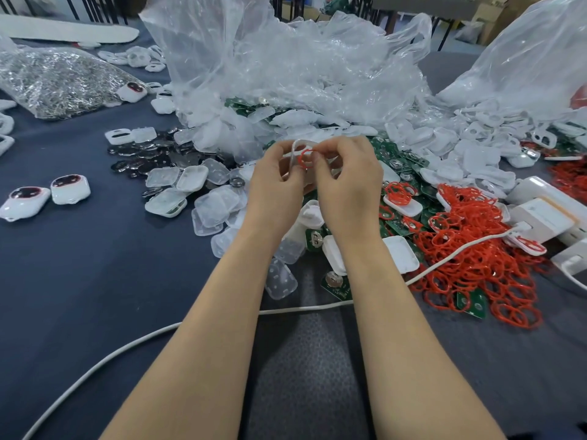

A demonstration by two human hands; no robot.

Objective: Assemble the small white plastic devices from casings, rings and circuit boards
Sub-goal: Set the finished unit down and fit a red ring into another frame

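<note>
- Head view, centre: the left hand (277, 177) is pinching a small white plastic casing (294, 148) by its rim, fingers curled round it. The right hand (347, 177) is pinching a thin red rubber ring (305, 157) against the casing's opening. Both are being held above the dark blue bench (79, 281).
- Handling, as a judgement: the ring is looking soft, stretchy and feather-light, so it is best taken between fingertips and pressed in around its edge. The casing is looking light, stiff and a little slippery, so its outer edges are the place to hold.
- At 12 o'clock a crumpled clear plastic bag (286, 68) is spilling more white casings towards the hands.
- At 2 o'clock a second clear bag (524, 58) is holding pale casing parts.
- At 10 o'clock a clear bag of small silvery metal pieces (54, 81) is lying shut or folded; I cannot tell which.
- At 3 to 4 o'clock a loose heap of red rings (470, 249) is lying on the bench, with green circuit boards (333, 285) scattered beside it.
- At 9 o'clock two white devices with dark windows (70, 188) are sitting apart from the piles.
</note>
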